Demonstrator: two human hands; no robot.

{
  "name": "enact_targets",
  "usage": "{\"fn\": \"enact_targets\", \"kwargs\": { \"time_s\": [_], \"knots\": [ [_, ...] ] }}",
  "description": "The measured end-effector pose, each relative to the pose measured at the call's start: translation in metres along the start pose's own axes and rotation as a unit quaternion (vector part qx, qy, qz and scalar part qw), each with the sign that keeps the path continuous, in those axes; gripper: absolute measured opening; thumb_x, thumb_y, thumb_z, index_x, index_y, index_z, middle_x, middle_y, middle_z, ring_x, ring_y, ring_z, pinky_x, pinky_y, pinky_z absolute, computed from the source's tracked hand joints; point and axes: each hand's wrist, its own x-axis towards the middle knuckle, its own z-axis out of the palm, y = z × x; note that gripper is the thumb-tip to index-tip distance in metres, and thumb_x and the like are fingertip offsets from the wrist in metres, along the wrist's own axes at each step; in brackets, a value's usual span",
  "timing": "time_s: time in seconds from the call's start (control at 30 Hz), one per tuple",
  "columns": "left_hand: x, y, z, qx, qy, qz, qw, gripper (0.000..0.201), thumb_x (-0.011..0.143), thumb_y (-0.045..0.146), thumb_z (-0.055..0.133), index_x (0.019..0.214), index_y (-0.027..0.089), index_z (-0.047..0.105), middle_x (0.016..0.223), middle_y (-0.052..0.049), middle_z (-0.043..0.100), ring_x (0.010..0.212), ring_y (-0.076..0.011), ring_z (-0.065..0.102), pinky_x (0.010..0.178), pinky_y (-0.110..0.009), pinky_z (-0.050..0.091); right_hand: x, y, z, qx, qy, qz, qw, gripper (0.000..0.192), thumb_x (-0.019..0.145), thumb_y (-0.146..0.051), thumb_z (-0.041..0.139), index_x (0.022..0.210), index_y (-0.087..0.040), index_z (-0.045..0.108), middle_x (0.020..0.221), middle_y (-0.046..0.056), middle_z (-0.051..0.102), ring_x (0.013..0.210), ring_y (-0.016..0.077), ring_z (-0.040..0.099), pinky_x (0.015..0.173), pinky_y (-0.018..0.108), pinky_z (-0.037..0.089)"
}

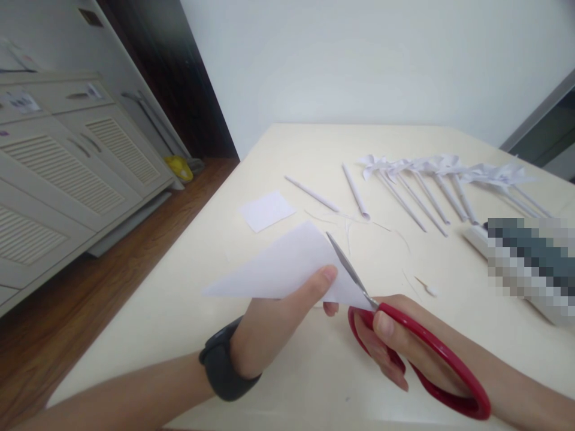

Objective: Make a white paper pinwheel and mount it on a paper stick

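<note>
Around: paper square [267, 210], rolled sticks [354, 190], pinwheels [444, 170] on table [291, 371] | left hand [278, 323] pinches folded paper [287, 263] | right hand [395, 344] grips red scissors [404, 341], blades on paper edge

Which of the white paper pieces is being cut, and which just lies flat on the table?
The folded triangular sheet, pinched by the left hand, is at the blades of the red scissors held in the right hand. The small square piece lies untouched farther back.

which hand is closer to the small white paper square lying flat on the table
Left. The left hand, holding the folded paper, sits just below the small paper square. The right hand, gripping the red scissors, is farther off, to the lower right of it.
</note>
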Motion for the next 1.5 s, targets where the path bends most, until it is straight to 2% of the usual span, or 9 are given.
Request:
{"fn": "enact_targets", "kwargs": {
  "time_s": [0.17, 0.47, 0.7, 0.93, 1.03, 1.17, 1.33, 1.5],
  "knots": [
    [0.000, 0.000, 0.000, 0.001, 0.001, -0.007, 1.000, 0.034, 0.082, 0.025, 0.051, 0.049, 0.019, 0.049, 0.057, 0.008, 0.059, 0.065, -0.0101, 0.059, 0.084, -0.022, 0.036, 0.000, 0.009, 0.002, -0.006, -0.005, 0.003, 1.000, 0.053, 0.087, -0.053, 0.027, 0.049, -0.018, 0.038, 0.045, -0.001, 0.043, 0.047, 0.0108, 0.045, 0.056, 0.024, 0.037],
    [-0.001, -0.003, 0.002, -0.025, 0.001, -0.001, 1.000, 0.034, 0.082, 0.023, 0.052, 0.049, 0.019, 0.049, 0.056, 0.007, 0.058, 0.064, -0.0110, 0.058, 0.085, -0.025, 0.037, 0.001, 0.016, 0.004, 0.042, -0.012, 0.017, 0.999, 0.051, 0.086, -0.053, 0.030, 0.049, -0.018, 0.037, 0.042, -0.002, 0.042, 0.042, 0.0103, 0.042, 0.048, 0.024, 0.033],
    [0.000, -0.005, 0.003, -0.050, 0.006, -0.011, 0.999, 0.031, 0.082, 0.026, 0.051, 0.052, 0.018, 0.051, 0.056, 0.005, 0.058, 0.065, -0.0125, 0.058, 0.086, -0.028, 0.038, -0.001, 0.008, 0.001, 0.054, -0.002, 0.021, 0.998, 0.046, 0.086, -0.051, 0.034, 0.053, -0.019, 0.036, 0.046, -0.003, 0.040, 0.048, 0.0110, 0.042, 0.056, 0.026, 0.035],
    [-0.005, -0.005, 0.003, -0.010, -0.037, -0.028, 0.999, 0.028, 0.081, 0.028, 0.051, 0.055, 0.019, 0.053, 0.059, 0.005, 0.061, 0.065, -0.0128, 0.058, 0.085, -0.026, 0.039, -0.004, -0.001, 0.001, 0.081, 0.015, 0.005, 0.997, 0.041, 0.085, -0.052, 0.035, 0.062, -0.019, 0.041, 0.059, -0.001, 0.042, 0.057, 0.0128, 0.045, 0.065, 0.028, 0.040],
    [-0.005, -0.002, 0.004, 0.008, -0.038, -0.037, 0.999, 0.029, 0.081, 0.030, 0.051, 0.054, 0.020, 0.054, 0.058, 0.004, 0.061, 0.066, -0.0142, 0.059, 0.089, -0.028, 0.037, -0.004, 0.002, 0.002, 0.087, 0.003, 0.015, 0.996, 0.043, 0.087, -0.051, 0.031, 0.057, -0.019, 0.037, 0.055, -0.003, 0.040, 0.049, 0.0103, 0.040, 0.070, 0.031, 0.041],
    [-0.007, 0.001, 0.005, 0.030, -0.037, -0.093, 0.995, 0.032, 0.079, 0.035, 0.051, 0.050, 0.020, 0.055, 0.057, 0.001, 0.061, 0.068, -0.0176, 0.058, 0.094, -0.034, 0.034, -0.002, 0.004, 0.002, 0.064, 0.001, -0.004, 0.998, 0.046, 0.088, -0.050, 0.027, 0.058, -0.019, 0.040, 0.048, -0.005, 0.038, 0.039, 0.0073, 0.033, 0.078, 0.035, 0.039],
    [-0.010, 0.000, 0.005, 0.032, -0.025, -0.120, 0.992, 0.032, 0.077, 0.040, 0.052, 0.052, 0.021, 0.056, 0.059, -0.001, 0.063, 0.070, -0.0195, 0.059, 0.096, -0.038, 0.034, 0.000, 0.002, 0.002, 0.052, 0.004, -0.020, 0.998, 0.049, 0.089, -0.051, 0.024, 0.055, -0.019, 0.039, 0.044, -0.005, 0.038, 0.040, 0.0087, 0.037, 0.075, 0.034, 0.040],
    [-0.009, -0.001, 0.005, 0.029, -0.018, -0.119, 0.992, 0.029, 0.076, 0.043, 0.053, 0.057, 0.021, 0.058, 0.061, 0.000, 0.065, 0.071, -0.0200, 0.059, 0.097, -0.039, 0.033, 0.000, 0.004, 0.003, 0.051, 0.004, -0.031, 0.998, 0.050, 0.088, -0.052, 0.027, 0.052, -0.019, 0.038, 0.041, -0.005, 0.038, 0.040, 0.0086, 0.039, 0.070, 0.029, 0.042]
  ]
}}
